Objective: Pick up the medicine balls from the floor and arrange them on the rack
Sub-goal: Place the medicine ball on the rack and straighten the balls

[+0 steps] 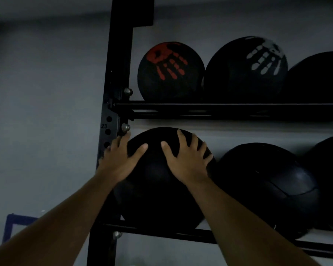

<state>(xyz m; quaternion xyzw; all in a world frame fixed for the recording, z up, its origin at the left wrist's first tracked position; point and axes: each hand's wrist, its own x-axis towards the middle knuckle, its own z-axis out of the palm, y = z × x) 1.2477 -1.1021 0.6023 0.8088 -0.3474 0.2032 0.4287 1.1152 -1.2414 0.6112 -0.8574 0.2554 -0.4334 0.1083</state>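
Both my left hand (121,160) and right hand (186,160) lay spread flat on the plain, matte black medicine ball (158,192) sitting on the rack (119,73).

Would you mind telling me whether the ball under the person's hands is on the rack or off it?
On the rack: the ball sits on the lower shelf rail, with the left hand and right hand spread flat on it.

Dim, underexposed light is leaving the round black medicine balls (161,181) nearly featureless, with wide-angle bending showing at the edges.
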